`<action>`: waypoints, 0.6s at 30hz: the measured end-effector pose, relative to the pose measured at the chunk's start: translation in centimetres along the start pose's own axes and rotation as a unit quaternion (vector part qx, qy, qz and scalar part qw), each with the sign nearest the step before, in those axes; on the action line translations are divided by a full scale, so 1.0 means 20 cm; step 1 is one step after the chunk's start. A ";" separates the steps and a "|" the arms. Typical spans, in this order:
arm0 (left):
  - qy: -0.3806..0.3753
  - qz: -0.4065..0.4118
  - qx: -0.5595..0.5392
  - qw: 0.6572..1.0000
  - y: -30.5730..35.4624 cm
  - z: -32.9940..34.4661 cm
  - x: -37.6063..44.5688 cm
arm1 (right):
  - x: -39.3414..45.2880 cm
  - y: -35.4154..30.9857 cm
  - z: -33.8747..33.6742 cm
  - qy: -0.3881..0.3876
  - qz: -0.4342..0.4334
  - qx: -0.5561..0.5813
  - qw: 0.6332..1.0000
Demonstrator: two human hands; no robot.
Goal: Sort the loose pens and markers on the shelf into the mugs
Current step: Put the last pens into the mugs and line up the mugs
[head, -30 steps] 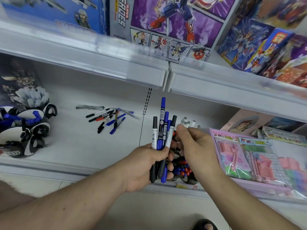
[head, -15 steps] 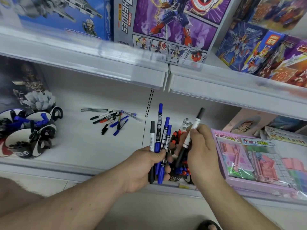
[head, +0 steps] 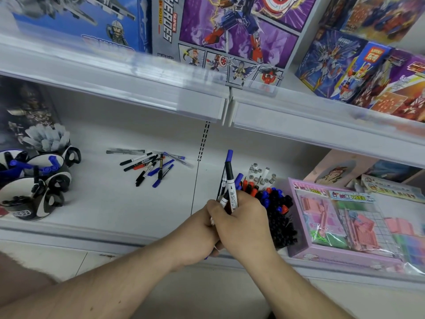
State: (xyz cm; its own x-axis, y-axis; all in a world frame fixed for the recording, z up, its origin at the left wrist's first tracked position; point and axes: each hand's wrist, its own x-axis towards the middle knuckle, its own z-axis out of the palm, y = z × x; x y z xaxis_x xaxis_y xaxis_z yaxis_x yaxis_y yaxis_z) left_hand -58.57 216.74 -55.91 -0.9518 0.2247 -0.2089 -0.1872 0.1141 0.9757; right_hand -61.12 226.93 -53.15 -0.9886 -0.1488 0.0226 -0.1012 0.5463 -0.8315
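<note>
The shelf (head: 99, 203) is where it's all happening: a scatter of loose pens (head: 150, 165) lies toward the back middle, a cluster of black-and-white mugs (head: 34, 194) sits at the far left with some markers already in them, and more mugs (head: 279, 217) crammed with red, blue and black caps stand just right of the hands.

Looks like the gathering/sorting-by-colour step. The person has a bundle of markers (head: 230, 180) held upright, blue and black caps poking up. Next move probably calls for picking one mug per colour and dropping the right marker in without spilling the rest, and that back pile is untouched so far.

Both forearms come in from the bottom and meet in the middle. Left hand (head: 202, 229) is curled around the lower end of the bundle, right hand (head: 241, 217) is wrapped over it, gripping the marker barrels.
</note>
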 end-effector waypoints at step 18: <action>0.074 -0.126 -0.259 0.955 0.01 0.01 -0.02 | 0.04 0.06 -0.07 -0.114 0.160 0.292 0.936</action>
State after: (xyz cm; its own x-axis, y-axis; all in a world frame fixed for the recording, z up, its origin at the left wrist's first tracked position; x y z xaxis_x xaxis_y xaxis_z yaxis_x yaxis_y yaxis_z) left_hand -58.20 216.97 -55.70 -0.8777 0.1094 -0.4665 -0.4728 -0.3566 0.8058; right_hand -62.20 228.64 -53.41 -0.9015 -0.2633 -0.3434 0.3400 0.0600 -0.9385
